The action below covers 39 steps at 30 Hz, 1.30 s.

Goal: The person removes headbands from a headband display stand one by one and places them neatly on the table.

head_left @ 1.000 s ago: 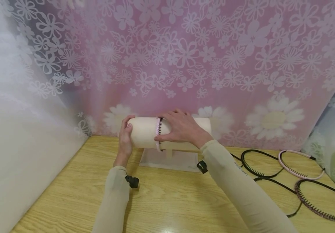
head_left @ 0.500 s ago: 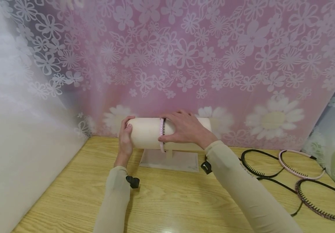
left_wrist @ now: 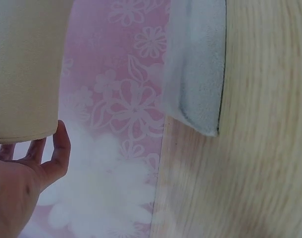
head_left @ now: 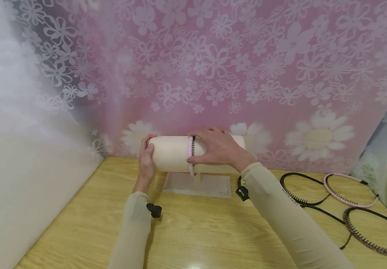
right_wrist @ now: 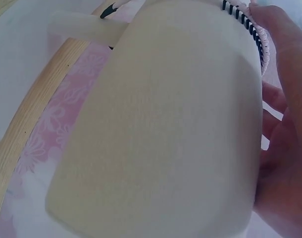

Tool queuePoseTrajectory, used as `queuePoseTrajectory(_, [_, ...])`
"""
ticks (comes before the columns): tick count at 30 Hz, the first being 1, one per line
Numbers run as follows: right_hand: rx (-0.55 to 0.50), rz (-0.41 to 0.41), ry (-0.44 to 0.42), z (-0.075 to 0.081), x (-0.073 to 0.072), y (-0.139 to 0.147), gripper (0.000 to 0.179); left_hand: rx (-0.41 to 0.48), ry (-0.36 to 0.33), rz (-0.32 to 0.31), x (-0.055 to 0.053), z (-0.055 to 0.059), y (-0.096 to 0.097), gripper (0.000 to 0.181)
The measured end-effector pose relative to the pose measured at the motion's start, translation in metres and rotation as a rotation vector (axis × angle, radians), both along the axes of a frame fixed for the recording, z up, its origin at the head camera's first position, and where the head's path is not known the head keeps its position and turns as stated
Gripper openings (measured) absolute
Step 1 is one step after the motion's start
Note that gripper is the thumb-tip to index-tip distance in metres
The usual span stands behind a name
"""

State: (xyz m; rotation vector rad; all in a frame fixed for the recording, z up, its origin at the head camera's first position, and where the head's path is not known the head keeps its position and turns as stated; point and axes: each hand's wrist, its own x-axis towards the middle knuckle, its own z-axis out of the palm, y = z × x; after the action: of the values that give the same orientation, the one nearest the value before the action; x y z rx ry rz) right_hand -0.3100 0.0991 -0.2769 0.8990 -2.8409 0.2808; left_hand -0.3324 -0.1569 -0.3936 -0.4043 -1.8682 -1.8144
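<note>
A cream padded cylinder (head_left: 169, 153) lies horizontally on a short post above a pale flat base (head_left: 196, 186), forming a display stand. Around its middle sits a pink braided headband (head_left: 190, 149) with dark comb teeth on its right side. My left hand (head_left: 145, 160) grips the cylinder's left end, fingers curled over the rim; the left wrist view shows fingertips (left_wrist: 60, 130) at that edge. My right hand (head_left: 218, 149) reaches over the cylinder, thumb on the headband's front and fingers toward its back. The far fingertips are partly hidden behind the cylinder.
On the wooden table (head_left: 193, 231) at the right lie several more toothed headbands, including a pink one (head_left: 331, 194), a black one (head_left: 289, 194) and a brown braided one (head_left: 358, 239). A pink flowered sheet (head_left: 213, 74) hangs close behind the stand.
My right hand and the pink headband have slid a short way to the right along the cylinder. My left hand stays at the left end.
</note>
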Motion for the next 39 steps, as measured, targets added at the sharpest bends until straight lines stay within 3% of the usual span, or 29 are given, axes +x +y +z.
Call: queuePoseTrajectory(39, [-0.020, -0.029, 0.016, -0.002, 0.007, 0.024, 0.088, -0.029, -0.015, 0.002, 0.001, 0.000, 0.000, 0.051])
